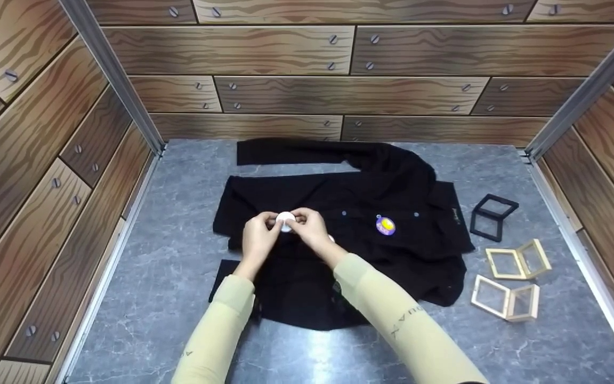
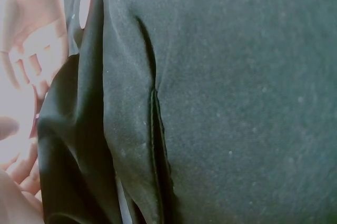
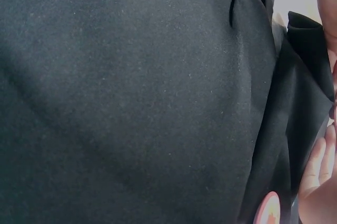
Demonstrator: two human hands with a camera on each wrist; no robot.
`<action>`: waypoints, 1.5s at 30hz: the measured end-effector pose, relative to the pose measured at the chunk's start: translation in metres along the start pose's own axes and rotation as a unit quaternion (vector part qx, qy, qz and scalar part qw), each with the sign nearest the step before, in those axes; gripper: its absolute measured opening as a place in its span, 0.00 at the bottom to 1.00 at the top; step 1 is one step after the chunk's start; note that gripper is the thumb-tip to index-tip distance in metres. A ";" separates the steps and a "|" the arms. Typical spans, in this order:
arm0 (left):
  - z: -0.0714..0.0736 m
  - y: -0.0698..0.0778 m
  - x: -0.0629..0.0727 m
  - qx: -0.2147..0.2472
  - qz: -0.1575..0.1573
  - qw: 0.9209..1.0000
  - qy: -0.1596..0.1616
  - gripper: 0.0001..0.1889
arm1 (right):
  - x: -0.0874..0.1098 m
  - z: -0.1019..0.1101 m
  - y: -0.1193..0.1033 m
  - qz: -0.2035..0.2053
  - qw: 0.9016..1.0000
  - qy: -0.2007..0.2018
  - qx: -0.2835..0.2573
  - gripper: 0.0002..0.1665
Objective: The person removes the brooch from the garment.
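Note:
My left hand (image 1: pixel 259 237) and right hand (image 1: pixel 311 229) pinch a small round white disc (image 1: pixel 285 217) between thumbs and fingers, over a black button-up shirt (image 1: pixel 307 298) that lies spread out. In the left wrist view, bright fingers (image 2: pixel 39 45) and the disc's pink edge show at the left border. The right wrist view has my right hand (image 3: pixel 321 187) at its right border, close to raised black cloth. A pink-rimmed round badge (image 3: pixel 269 209) lies on the shirt; in the head view my right wrist mostly hides it.
A purple and yellow oval tag (image 1: pixel 385 225) lies on the shirt, right of my hands. On the grey marbled surface (image 1: pixel 163 277) at the right stand a black hinged frame (image 1: pixel 487 216), a yellow one (image 1: pixel 520 276) and a pale wooden one (image 1: pixel 508 318). Wood-patterned walls (image 1: pixel 264 50) enclose three sides.

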State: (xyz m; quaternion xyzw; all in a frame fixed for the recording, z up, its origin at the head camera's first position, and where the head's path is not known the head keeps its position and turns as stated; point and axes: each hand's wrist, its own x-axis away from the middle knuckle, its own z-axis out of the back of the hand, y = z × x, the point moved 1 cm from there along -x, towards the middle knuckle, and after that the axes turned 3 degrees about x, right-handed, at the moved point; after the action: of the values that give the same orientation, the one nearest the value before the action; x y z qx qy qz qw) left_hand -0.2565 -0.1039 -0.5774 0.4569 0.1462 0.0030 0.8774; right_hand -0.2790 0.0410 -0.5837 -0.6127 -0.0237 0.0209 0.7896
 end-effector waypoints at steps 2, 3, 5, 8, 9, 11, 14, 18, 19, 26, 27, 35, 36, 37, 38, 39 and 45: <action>0.000 0.000 0.000 -0.002 0.003 1.000 -0.001 0.07 | 0.000 0.000 0.001 0.003 1.000 -0.001 -0.001 0.11; -0.001 0.000 0.001 -0.002 0.005 1.000 -0.002 0.07 | 0.001 0.000 0.001 0.003 1.000 -0.001 -0.001 0.11; -0.002 -0.001 0.002 -0.005 0.010 1.000 -0.006 0.07 | 0.002 0.001 0.003 0.006 1.000 -0.001 0.003 0.12; -0.003 -0.002 0.004 -0.004 0.013 1.000 -0.011 0.07 | 0.004 0.001 0.006 0.009 1.000 0.001 0.010 0.12; -0.003 -0.002 0.004 -0.005 0.012 1.000 -0.012 0.07 | 0.004 0.001 0.006 0.008 1.000 0.002 0.013 0.12; -0.004 -0.002 0.005 -0.007 0.011 1.000 -0.012 0.07 | 0.005 0.001 0.008 0.008 1.000 0.003 0.014 0.12; -0.004 -0.003 0.004 -0.010 0.010 1.000 -0.012 0.07 | 0.005 0.001 0.008 0.007 1.000 0.004 0.013 0.12; -0.004 -0.003 0.003 -0.008 0.015 1.000 -0.014 0.07 | 0.004 0.001 0.007 0.006 1.000 0.007 0.020 0.12; -0.004 -0.003 0.002 -0.007 0.015 1.000 -0.014 0.07 | 0.004 0.001 0.007 0.007 1.000 0.006 0.022 0.12; -0.004 -0.003 0.003 -0.010 0.014 1.000 -0.014 0.06 | 0.004 0.001 0.007 0.013 0.999 0.001 0.033 0.13; -0.003 -0.003 0.003 -0.010 0.014 1.000 -0.014 0.06 | 0.004 0.001 0.007 0.015 0.999 0.001 0.035 0.13; -0.002 -0.002 0.003 -0.011 0.010 1.000 -0.013 0.06 | 0.004 0.000 0.006 0.018 0.999 -0.002 0.036 0.12; -0.002 -0.002 0.003 -0.010 0.010 1.000 -0.013 0.05 | 0.004 0.000 0.006 0.019 0.999 -0.001 0.036 0.12; -0.002 -0.003 0.003 -0.011 0.008 1.000 -0.012 0.05 | 0.004 0.000 0.006 0.020 0.999 -0.002 0.036 0.12; -0.002 -0.003 0.004 -0.010 0.007 1.000 -0.011 0.05 | 0.004 0.000 0.006 0.021 0.999 -0.002 0.036 0.12; -0.002 -0.003 0.003 -0.011 0.005 1.000 -0.010 0.05 | 0.004 -0.001 0.006 0.023 0.999 -0.002 0.037 0.12; -0.002 -0.004 0.004 -0.014 0.001 1.000 -0.009 0.05 | 0.004 -0.001 0.007 0.029 0.998 -0.001 0.047 0.12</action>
State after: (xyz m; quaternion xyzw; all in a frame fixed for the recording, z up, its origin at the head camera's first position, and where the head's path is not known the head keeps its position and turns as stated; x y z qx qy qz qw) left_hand -0.2539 -0.1041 -0.5826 0.4446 0.1378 0.0015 0.8851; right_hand -0.2747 0.0416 -0.5904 -0.5750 -0.0055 0.0451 0.8169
